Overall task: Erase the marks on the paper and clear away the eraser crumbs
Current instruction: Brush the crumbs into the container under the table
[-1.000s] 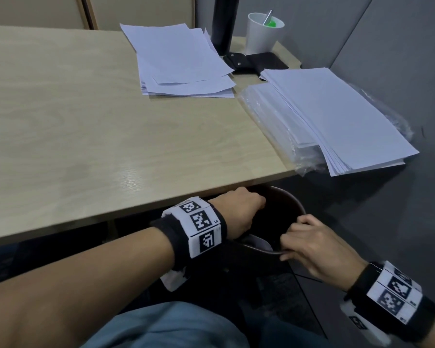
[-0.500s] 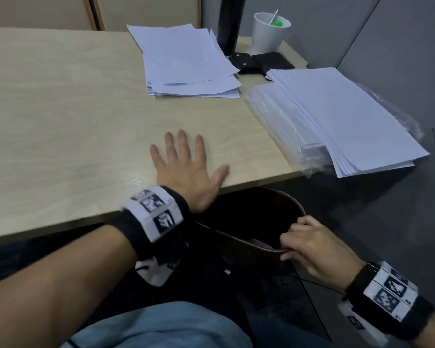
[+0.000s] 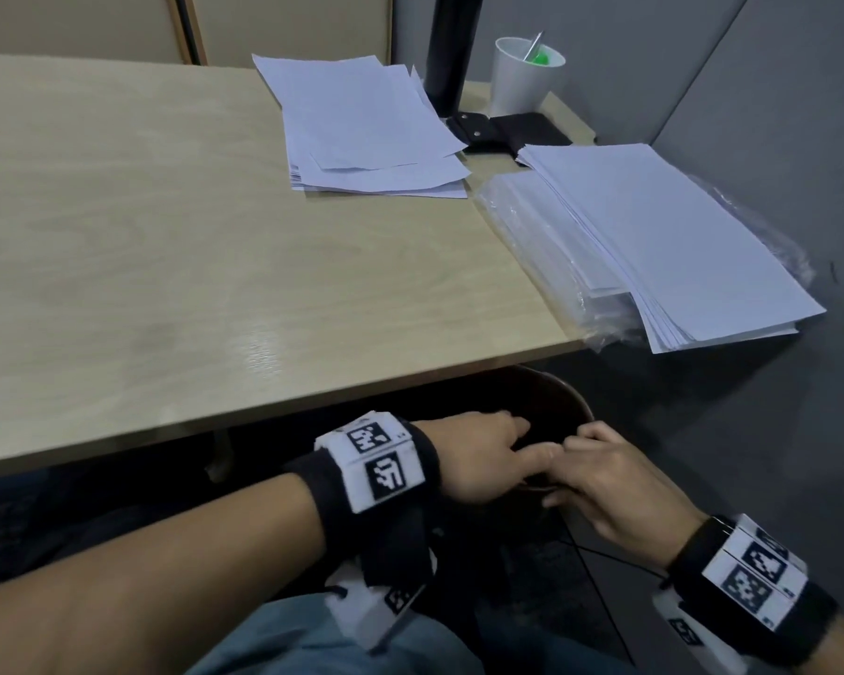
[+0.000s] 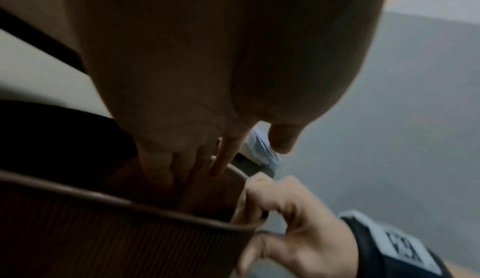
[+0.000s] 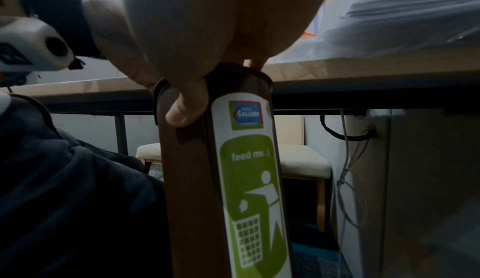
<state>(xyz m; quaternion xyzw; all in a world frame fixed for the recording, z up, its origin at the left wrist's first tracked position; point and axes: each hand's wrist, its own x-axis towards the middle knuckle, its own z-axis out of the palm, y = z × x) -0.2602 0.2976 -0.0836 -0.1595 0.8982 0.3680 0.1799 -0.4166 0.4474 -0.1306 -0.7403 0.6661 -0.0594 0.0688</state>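
From the head view, the right hand [image 3: 620,484] clamps the near rim of the bin [image 3: 564,399], held just below the worktop [image 3: 215,260] edge; the left hand [image 3: 478,455], fingers loose, hangs over the bin mouth beside that grip. Left wrist view: left fingers [image 4: 223,159] point down into the bin, holding nothing visible. Right wrist view: the thumb [image 5: 185,108] presses the bin's outer wall; crumbs too small to see.

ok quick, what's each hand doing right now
left hand: open, fingers extended over the brown ribbed plastic bin.
right hand: grips the bin's rim.

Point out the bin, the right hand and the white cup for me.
bin [image 5: 192,180], right wrist view, on its ribbed brown wall.
right hand [image 3: 620,484], head view, back of the hand gripping the bin's rim.
white cup [image 3: 517,85], head view, its side wall.
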